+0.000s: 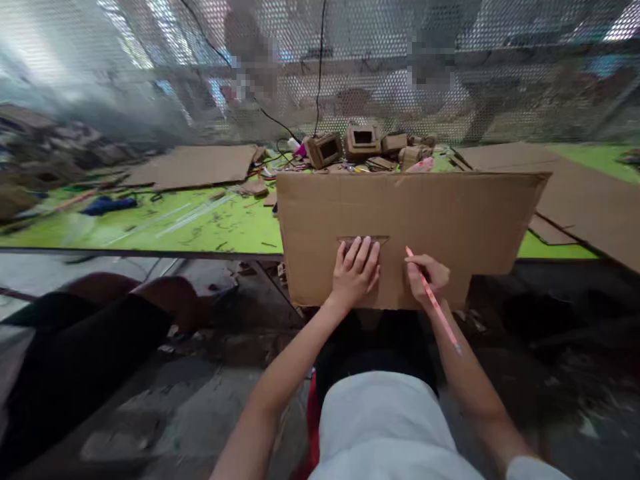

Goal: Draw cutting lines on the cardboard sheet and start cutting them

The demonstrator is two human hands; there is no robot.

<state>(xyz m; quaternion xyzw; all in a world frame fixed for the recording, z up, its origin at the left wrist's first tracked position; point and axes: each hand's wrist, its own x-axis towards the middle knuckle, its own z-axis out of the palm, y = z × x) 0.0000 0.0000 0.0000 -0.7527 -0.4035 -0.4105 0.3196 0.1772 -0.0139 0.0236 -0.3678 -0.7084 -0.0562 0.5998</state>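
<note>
One cardboard sheet (pixel 425 213) sits across the table's (pixel 240 233) front edge, overhanging toward the person, long axis running left-right along that edge. Left hand's (pixel 356 267) spread on it, grasping nothing, probably steadying it. Right hand's (pixel 434 272) fingers pinch a pencil (pixel 434 301) near its far end, likely for control; it slants away and leftward.

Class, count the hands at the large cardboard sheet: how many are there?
2: the left hand lies palm-down on the cardboard sheet; the right hand, beside it, holds a pink pencil. Neither is hidden.
</note>
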